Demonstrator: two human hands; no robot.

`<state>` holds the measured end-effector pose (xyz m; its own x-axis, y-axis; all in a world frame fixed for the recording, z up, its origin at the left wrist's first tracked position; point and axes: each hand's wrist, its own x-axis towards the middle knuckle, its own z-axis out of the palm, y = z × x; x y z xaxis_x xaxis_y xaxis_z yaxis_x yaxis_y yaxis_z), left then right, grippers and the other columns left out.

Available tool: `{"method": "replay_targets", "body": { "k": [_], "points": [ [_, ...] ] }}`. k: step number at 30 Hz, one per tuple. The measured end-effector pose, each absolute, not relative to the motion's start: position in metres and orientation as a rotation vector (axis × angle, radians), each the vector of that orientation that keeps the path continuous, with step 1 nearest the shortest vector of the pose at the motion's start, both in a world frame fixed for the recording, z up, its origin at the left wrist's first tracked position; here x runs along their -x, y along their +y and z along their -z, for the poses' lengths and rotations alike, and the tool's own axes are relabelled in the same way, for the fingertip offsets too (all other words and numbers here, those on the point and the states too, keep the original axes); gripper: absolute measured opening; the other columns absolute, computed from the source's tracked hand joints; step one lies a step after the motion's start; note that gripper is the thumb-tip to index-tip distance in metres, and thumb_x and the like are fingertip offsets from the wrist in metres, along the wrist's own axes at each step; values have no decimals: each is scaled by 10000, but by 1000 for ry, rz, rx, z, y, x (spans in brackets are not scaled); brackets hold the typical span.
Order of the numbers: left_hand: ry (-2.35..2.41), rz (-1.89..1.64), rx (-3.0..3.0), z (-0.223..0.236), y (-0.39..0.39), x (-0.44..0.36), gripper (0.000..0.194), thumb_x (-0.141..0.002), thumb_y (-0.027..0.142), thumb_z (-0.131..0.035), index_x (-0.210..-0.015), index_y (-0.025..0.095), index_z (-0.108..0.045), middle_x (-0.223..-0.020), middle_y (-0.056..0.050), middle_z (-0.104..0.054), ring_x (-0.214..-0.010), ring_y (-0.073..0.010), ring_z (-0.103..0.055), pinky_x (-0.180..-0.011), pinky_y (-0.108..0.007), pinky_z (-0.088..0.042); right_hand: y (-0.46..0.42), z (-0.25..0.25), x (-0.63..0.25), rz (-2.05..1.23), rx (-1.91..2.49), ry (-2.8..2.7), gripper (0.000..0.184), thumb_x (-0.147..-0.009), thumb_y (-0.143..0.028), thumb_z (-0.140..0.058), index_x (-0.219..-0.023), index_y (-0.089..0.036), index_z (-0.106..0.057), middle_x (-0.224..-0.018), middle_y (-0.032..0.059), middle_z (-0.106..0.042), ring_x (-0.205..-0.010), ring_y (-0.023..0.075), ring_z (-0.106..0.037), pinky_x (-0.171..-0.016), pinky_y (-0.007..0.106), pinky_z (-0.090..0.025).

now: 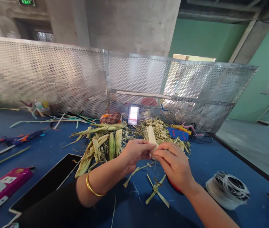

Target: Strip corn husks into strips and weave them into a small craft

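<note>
A black sleeve [53,205] on the left arm lies nearest the camera. The husk strip [151,134] is held upright above the table [204,160], between the left hand [135,155] and right hand [176,160]. The left thumb and fingers pinch its lower part; the right fingertips close on it just beside them, their exact contact partly hidden. Caution: the strip appears thin and dry, so uneven pull may split it lengthwise; a loose pinch may let it slip. The husk cross [155,189] lies below the hands, where a lowered wrist may crush it. Loose threads [138,193] beside it may snag. A red object [176,186], partly hidden under the right hand, limits clearance there. The spool [228,191] stands near the right forearm and may be knocked by an outward sweep. Ahead, husks [96,144] and shreds [164,126] obstruct forward reach. Leftward, the tray [46,182], power strip [15,175] and glue gun [25,137] restrict elbow travel. A mesh screen [136,72] bounds the far side.
</note>
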<state>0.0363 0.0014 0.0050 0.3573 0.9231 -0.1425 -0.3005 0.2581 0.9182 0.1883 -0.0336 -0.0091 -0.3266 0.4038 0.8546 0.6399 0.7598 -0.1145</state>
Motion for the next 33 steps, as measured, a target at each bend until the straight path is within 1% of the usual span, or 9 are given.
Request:
{"method": "replay_targets", "body": {
  "k": [4, 10, 13, 16, 20, 24, 28, 30, 33],
  "points": [
    [785, -989, -968, -10, -2, -35, 185, -560, 214, -795, -634, 127, -650, -644, -20, -633, -606, -98, -577, -659, -253, -468, -31, 10, -189, 198, 865, -1896, 116, -842, -168, -575, -849, -237, -668, -810, 39, -598, -749, 174, -570, -660, 313, -463],
    [772, -1060, -1046, -7, -4, -38, 196, -545, 271, -797, -598, 143, -658, -642, -15, -628, -632, -102, -572, -684, -263, -467, -34, 8, -186, -16, 969, -1785, 83, -832, -180, -579, -768, -229, -600, -774, 13, -581, -745, 168, -571, -695, 299, -464],
    [795, -1071, -1100, -7, -3, -39, 193, -558, 292, -785, -591, 151, -659, -621, -9, -626, -613, -99, -562, -681, -266, -463, -33, 9, -185, -73, 1043, -1735, 86, -813, -236, -601, -734, -223, -569, -782, 17, -582, -759, 180, -569, -712, 309, -460],
    [809, -1083, -1162, -8, -3, -39, 182, -568, 292, -770, -579, 152, -655, -592, 0, -618, -583, -89, -541, -653, -250, -448, -32, 9, -185, -265, 1164, -1656, 116, -787, -307, -620, -784, -215, -548, -780, 24, -608, -756, 190, -582, -703, 317, -464],
    [828, -1085, -1228, -9, -5, -39, 173, -585, 300, -749, -589, 151, -662, -597, -5, -624, -571, -87, -524, -627, -238, -430, -31, 9, -185, -509, 1235, -1567, 191, -748, -328, -641, -832, -203, -525, -713, 12, -624, -678, 178, -591, -638, 297, -458],
    [836, -1055, -1303, -10, -8, -39, 197, -588, 323, -747, -651, 150, -678, -621, -15, -632, -588, -97, -530, -619, -237, -427, -32, 6, -185, -547, 1252, -1503, 232, -719, -358, -661, -819, -199, -525, -662, 5, -626, -628, 171, -581, -595, 288, -440],
    [883, -1063, -1337, -10, -6, -39, 235, -575, 354, -754, -566, 154, -632, -538, 8, -580, -534, -84, -490, -561, -221, -407, -33, 4, -185, -576, 1245, -1470, 229, -713, -346, -669, -815, -197, -530, -644, -4, -612, -606, 157, -565, -572, 273, -430],
    [896, -1056, -1321, -10, -4, -39, 252, -579, 378, -749, -569, 155, -631, -543, 8, -583, -526, -84, -489, -552, -221, -405, -32, 5, -186, -623, 1205, -1472, 210, -724, -330, -660, -822, -195, -533, -653, -6, -608, -619, 155, -569, -578, 270, -438],
    [896, -1048, -1335, -11, -3, -38, 216, -596, 354, -731, -580, 160, -636, -546, 9, -583, -512, -77, -474, -535, -218, -384, -31, 7, -187, -673, 1143, -1477, 179, -749, -313, -636, -829, -191, -532, -669, -2, -605, -642, 157, -574, -591, 275, -448]
  ]
}}
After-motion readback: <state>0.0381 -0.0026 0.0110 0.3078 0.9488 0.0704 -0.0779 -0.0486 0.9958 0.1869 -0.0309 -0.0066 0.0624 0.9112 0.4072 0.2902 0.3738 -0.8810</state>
